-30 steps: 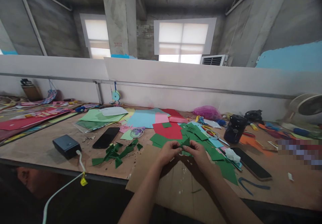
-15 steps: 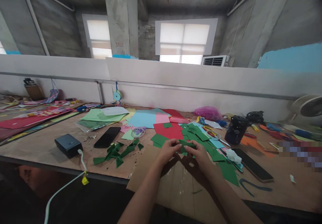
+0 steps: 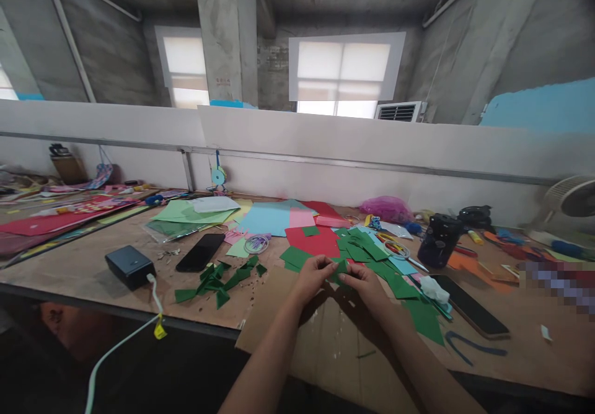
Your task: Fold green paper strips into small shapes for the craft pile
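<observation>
Workbench (image 3: 69, 271), left to right: black box (image 3: 129, 266) with white cable; black phone (image 3: 199, 252); folded green pieces (image 3: 218, 276); left hand (image 3: 314, 279) and right hand (image 3: 365, 285), fingertips pinched together on one small green paper piece (image 3: 341, 268), held just above cardboard sheet (image 3: 325, 339); green paper pile (image 3: 372, 256); second phone (image 3: 469, 312).

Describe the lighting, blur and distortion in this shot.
Head view: windows blown out, backlighting the room; wide-lens bowing at the edges; a pixelated patch at right; both hands cast soft shadows on the cardboard; the green paper piece is sharp.
</observation>
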Action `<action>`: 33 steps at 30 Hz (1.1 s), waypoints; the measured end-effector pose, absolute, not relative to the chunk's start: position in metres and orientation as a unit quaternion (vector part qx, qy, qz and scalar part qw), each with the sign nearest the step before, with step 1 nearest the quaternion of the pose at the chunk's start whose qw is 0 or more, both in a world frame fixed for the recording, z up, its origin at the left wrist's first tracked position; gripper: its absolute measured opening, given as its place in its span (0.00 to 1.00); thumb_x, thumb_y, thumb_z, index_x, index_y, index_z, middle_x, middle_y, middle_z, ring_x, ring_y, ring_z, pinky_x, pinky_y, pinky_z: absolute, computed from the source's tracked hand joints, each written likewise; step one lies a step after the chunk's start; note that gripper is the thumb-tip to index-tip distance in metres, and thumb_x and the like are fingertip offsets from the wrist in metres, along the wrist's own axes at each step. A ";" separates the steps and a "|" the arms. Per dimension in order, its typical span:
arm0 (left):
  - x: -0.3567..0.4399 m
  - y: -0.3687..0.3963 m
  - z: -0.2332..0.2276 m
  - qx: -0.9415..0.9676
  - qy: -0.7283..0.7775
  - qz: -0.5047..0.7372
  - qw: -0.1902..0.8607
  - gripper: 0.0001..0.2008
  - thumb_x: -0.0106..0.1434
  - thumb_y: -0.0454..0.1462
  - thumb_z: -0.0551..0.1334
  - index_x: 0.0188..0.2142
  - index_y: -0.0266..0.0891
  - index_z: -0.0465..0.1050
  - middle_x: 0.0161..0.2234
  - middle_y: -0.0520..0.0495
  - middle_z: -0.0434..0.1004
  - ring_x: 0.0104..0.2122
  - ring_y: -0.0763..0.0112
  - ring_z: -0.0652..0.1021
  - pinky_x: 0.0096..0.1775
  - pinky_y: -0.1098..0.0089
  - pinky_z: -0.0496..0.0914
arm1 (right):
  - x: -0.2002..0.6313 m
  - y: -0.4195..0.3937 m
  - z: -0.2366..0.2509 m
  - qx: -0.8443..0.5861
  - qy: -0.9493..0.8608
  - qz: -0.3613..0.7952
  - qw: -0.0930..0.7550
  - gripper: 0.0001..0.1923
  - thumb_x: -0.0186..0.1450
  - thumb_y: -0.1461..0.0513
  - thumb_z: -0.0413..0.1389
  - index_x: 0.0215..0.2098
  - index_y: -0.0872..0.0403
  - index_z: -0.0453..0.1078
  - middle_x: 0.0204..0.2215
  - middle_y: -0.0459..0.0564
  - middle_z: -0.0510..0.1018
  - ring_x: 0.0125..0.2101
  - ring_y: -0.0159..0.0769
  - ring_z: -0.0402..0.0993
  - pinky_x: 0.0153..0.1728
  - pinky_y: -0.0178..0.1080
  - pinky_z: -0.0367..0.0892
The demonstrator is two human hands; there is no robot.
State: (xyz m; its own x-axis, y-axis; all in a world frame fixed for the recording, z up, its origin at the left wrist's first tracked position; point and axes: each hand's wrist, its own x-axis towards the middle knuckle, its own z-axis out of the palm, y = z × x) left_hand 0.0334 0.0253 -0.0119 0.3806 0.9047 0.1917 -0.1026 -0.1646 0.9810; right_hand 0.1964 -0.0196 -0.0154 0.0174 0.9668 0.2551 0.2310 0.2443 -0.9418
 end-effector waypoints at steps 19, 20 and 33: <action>0.038 0.019 -0.007 0.565 0.339 0.488 0.573 0.12 0.49 0.43 0.68 0.23 0.36 0.72 0.20 0.53 0.68 0.22 0.75 0.68 0.27 0.74 0.60 | 0.193 -0.018 -0.019 -0.512 -0.583 0.414 0.476 0.19 0.55 0.48 0.61 0.22 0.51 0.61 0.16 0.39 0.65 0.16 0.30 0.61 0.19 0.34 0.55; 0.038 0.020 -0.009 0.564 0.338 0.495 0.568 0.12 0.49 0.43 0.68 0.23 0.36 0.72 0.20 0.53 0.69 0.22 0.75 0.68 0.27 0.74 0.61 | 0.192 -0.019 -0.017 -0.511 -0.588 0.424 0.463 0.19 0.56 0.48 0.60 0.22 0.51 0.61 0.15 0.39 0.65 0.16 0.30 0.61 0.18 0.34 0.56; 0.031 0.035 -0.013 0.468 0.332 0.559 0.598 0.20 0.45 0.50 0.70 0.26 0.36 0.70 0.23 0.53 0.69 0.21 0.76 0.69 0.27 0.72 0.65 | 0.190 -0.029 -0.008 -0.511 -0.621 0.392 0.447 0.14 0.58 0.53 0.59 0.22 0.52 0.67 0.17 0.42 0.70 0.19 0.32 0.66 0.21 0.34 0.60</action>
State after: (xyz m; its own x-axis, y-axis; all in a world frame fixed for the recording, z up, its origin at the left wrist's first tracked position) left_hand 0.0313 0.0350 -0.0125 0.1540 0.9799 0.1266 -0.3584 -0.0640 0.9314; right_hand 0.1896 -0.0294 -0.0082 -0.0782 0.9848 0.1552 0.2832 0.1712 -0.9437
